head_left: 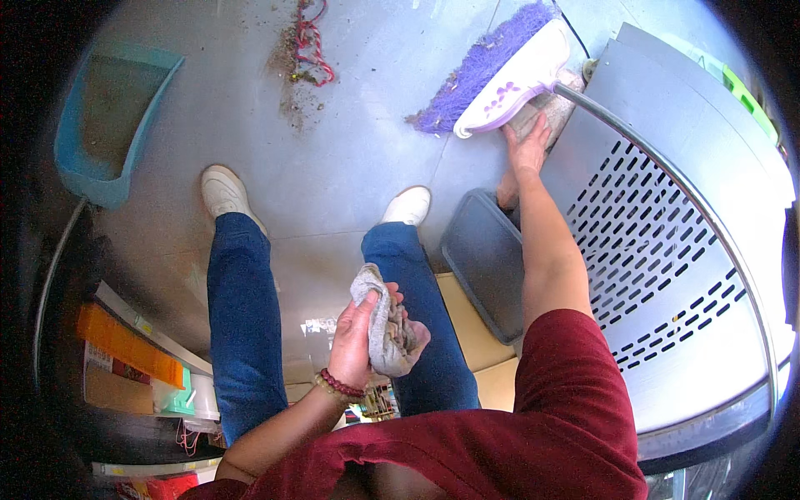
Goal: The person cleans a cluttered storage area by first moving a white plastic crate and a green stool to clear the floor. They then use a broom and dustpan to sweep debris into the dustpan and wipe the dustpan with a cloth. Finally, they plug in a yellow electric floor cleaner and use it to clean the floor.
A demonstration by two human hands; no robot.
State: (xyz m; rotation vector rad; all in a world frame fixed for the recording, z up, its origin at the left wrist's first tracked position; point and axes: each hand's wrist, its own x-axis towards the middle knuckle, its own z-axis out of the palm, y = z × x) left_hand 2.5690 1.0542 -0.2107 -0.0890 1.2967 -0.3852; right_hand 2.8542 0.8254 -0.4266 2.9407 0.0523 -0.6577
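Observation:
In my left hand (356, 340) is a crumpled grey cloth (390, 334), stained brown in places. My thumb presses on its upper edge. My right hand (528, 145) reaches down to the floor with fingers spread against a pale, rough block (562, 103) beside a perforated metal panel (650, 244). Whether the fingers grip the block or only rest on it is unclear. The white head of a broom (519, 81) with purple bristles partly covers the block. Its metal handle curves along the panel.
Brown dirt (290, 81) and a red-and-white cord (309, 47) lie on the grey floor (350, 156). A blue dustpan (119, 119) holding dirt stands at left. A dark grey lidded bin (484, 262) is beside my right leg. Stocked shelves (150, 356) are at lower left.

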